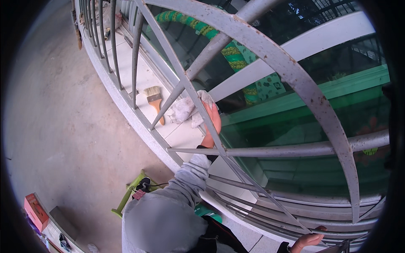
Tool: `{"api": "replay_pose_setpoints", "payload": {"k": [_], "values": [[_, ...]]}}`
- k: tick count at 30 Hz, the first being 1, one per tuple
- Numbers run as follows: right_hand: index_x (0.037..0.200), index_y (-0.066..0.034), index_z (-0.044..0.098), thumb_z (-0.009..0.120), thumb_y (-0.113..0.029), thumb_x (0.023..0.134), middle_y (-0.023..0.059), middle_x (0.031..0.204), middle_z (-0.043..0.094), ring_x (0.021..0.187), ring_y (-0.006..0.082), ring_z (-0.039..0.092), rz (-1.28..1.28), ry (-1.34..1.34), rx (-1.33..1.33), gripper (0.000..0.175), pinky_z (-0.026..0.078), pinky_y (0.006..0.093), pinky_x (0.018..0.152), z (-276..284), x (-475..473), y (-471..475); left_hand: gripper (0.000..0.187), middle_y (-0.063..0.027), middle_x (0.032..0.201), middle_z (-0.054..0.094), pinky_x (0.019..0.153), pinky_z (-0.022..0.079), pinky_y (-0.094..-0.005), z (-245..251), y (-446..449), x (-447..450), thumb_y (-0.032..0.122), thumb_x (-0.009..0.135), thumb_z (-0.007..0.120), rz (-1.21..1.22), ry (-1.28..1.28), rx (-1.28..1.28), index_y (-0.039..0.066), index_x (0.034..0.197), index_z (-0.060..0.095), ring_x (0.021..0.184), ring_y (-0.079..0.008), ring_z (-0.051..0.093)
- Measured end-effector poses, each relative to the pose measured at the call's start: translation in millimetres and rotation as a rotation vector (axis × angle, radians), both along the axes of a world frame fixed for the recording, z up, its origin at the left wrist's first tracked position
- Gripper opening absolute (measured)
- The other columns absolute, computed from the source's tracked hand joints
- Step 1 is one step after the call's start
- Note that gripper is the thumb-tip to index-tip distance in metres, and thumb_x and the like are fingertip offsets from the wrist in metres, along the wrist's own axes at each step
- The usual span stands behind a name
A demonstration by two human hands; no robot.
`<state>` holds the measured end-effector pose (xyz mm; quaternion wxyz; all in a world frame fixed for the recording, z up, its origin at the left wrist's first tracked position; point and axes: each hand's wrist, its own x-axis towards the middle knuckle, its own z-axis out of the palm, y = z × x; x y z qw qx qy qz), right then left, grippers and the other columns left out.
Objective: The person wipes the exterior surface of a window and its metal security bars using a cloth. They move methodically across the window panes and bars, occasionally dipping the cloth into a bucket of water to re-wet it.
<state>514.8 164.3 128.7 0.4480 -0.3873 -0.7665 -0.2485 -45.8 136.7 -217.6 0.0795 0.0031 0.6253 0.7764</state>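
My left hand reaches between the bars of a grey metal window grille. It presses a soiled, pale cloth against the lower window frame, beside the white tiled sill. Left of the cloth, a flat paintbrush with a wooden handle and pale bristles lies on the sill. At the lower right, my right hand curls around a bar of the same grille. Behind the bars is the window glass, with green showing through or reflected in it.
Below the sill is a concrete floor. A lime-green stool or step stands beside me, near a teal container. A red box sits on a surface at the lower left. Bagged items lie farther along the sill.
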Motion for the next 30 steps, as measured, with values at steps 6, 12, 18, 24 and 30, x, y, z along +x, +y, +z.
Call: {"api": "replay_pose_setpoints", "payload": {"k": [6, 12, 18, 24, 30], "values": [[0.096, 0.0089, 0.062, 0.036, -0.026, 0.095, 0.0189, 0.086, 0.061, 0.082, 0.0313, 0.055, -0.018, -0.004, 0.053, 0.044, 0.045, 0.0394, 0.079, -2, -19, -6, 0.062, -0.0254, 0.138, 0.044, 0.107, 0.033, -0.0377, -130, 13, -49, 0.039, 0.102, 0.039, 0.082, -0.403, 0.070, -0.012, 0.136, 0.036, 0.128, -0.0330, 0.044], [0.081, 0.0038, 0.057, 0.035, -0.025, 0.095, 0.0189, 0.079, 0.060, 0.072, 0.0347, 0.051, 0.014, -0.054, 0.083, 0.039, 0.040, 0.0403, 0.069, -1, -65, -28, 0.041, -0.0242, 0.121, 0.058, 0.095, 0.042, -0.0405, -127, 9, -33, 0.026, 0.098, 0.048, 0.071, -0.379, 0.184, -0.009, 0.121, 0.049, 0.111, -0.0340, 0.055], [0.083, 0.0052, 0.060, 0.036, -0.020, 0.092, 0.0192, 0.077, 0.059, 0.072, 0.0368, 0.052, -0.003, -0.149, 0.112, 0.036, 0.040, 0.0416, 0.071, 1, -82, -37, 0.026, -0.0129, 0.096, 0.064, 0.080, 0.050, -0.0364, -111, -56, 29, 0.016, 0.094, 0.052, -0.712, -0.327, 0.028, -0.004, 0.108, 0.059, 0.089, -0.0246, 0.062], [0.077, -0.0003, 0.060, 0.040, -0.016, 0.090, 0.0139, 0.072, 0.059, 0.066, 0.0337, 0.050, 0.037, -0.145, 0.137, 0.028, 0.037, 0.0399, 0.065, 4, -99, -46, 0.038, -0.0208, 0.108, 0.069, 0.090, 0.049, -0.0389, -98, -98, 32, 0.016, 0.088, 0.053, -0.708, -0.212, -0.301, -0.003, 0.121, 0.060, 0.103, -0.0328, 0.065], [0.073, -0.0028, 0.052, 0.051, -0.006, 0.085, 0.0122, 0.066, 0.046, 0.061, 0.0305, 0.042, 0.099, -0.053, -0.067, 0.012, 0.031, 0.0382, 0.062, 21, -119, -74, 0.044, -0.0226, 0.104, 0.069, 0.087, 0.048, -0.0398, -3, -207, 63, 0.031, 0.093, 0.056, -0.974, 0.030, -0.509, -0.008, 0.113, 0.060, 0.097, -0.0308, 0.065]]}}
